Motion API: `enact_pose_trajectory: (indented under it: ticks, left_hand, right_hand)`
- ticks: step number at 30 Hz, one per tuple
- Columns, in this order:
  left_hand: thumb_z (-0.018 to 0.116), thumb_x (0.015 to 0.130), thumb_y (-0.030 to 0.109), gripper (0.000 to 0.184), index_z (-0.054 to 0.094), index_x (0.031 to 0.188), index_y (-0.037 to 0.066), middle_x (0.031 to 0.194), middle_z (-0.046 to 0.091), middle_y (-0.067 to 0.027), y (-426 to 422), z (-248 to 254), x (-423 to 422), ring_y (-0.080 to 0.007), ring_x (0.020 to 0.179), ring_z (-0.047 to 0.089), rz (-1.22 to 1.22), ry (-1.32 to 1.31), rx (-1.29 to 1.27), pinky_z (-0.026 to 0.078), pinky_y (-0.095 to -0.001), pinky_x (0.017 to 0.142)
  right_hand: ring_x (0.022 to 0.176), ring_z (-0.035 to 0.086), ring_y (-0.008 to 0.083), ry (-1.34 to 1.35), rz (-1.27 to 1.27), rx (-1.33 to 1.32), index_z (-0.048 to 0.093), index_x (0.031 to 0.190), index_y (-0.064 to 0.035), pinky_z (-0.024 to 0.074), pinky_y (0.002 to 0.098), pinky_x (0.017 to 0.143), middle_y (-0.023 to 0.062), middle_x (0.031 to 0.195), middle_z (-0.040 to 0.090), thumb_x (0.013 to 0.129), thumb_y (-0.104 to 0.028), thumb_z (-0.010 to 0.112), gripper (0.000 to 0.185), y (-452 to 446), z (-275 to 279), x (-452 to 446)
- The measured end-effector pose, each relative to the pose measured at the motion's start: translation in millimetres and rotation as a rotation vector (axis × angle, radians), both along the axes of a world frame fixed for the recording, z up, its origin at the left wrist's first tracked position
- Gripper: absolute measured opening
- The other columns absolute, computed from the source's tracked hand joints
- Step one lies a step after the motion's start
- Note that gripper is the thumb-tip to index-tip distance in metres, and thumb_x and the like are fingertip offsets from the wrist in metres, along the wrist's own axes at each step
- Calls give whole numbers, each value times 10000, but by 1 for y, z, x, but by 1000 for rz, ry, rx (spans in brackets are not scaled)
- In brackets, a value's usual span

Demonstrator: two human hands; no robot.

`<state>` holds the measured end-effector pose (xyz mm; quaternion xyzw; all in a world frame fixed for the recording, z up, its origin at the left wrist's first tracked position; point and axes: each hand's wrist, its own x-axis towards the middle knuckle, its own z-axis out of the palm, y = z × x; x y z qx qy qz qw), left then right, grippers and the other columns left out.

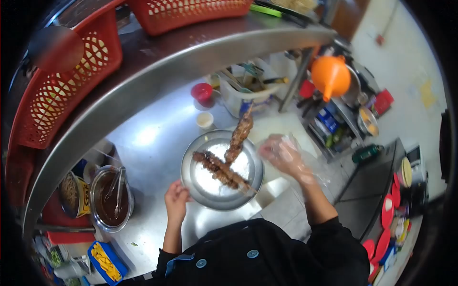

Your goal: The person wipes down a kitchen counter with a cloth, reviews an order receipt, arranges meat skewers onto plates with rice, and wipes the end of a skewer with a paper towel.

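A round metal plate (196, 194) lies on the steel counter in front of me, with grilled meat skewers on it. One skewer (240, 136) points away, its bare stick tip over the far rim; another skewer (222, 171) lies slantwise across the plate. At the plate's left rim, my left hand (177, 198) has its fingers curled in against the edge. My right hand (282, 153), in a loose clear plastic glove, is just off the plate's right side. Motion blurs its fingers, and nothing shows clearly in them.
Left stands a steel pot (130, 209) of dark sauce with tongs (118, 190). A blue tray (123, 271) holds yellow strips. Behind the plate are a small cup (204, 121), a red cup (202, 93) and a utensil tub (245, 100). A raised shelf (157, 71) carries red baskets (71, 90).
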<state>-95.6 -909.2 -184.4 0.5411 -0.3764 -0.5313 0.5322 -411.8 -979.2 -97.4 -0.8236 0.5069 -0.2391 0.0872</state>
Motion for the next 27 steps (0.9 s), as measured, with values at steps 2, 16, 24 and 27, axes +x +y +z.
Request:
enact_pose_trajectory:
  ticks: [2,16,24,27]
  left_hand:
    - [475,811,-5,275,476,1082,-50,822,589,-73,-2,0,-14,-118,690,566,-88,27,-2,486,-229,539]
    - [476,815,-2,271,482,1077,-72,808,604,-91,81,-13,-107,-121,657,581,-743,109,29,483,-210,506]
    - [476,816,1,274,482,1079,-74,804,599,-76,153,-11,-179,-110,663,576,-1114,99,34,493,-213,518]
    - [480,818,8,282,477,1089,-71,818,603,-74,187,-5,-217,-105,680,578,-1237,97,29,497,-216,530]
  right_hand:
    - [811,550,285,52,-61,126,599,807,-80,431,412,717,89,796,570,766,-236,585,161,56,11,0]
    - [679,559,290,-272,-934,244,601,783,-13,434,414,612,131,722,580,773,-175,587,162,344,-26,-2]
    - [669,508,138,-851,-1220,275,613,826,-8,402,310,585,69,699,562,785,-225,631,221,490,-30,0]
    - [691,502,122,-978,-1307,161,608,827,-6,404,297,610,54,704,565,789,-224,630,222,534,-26,5]
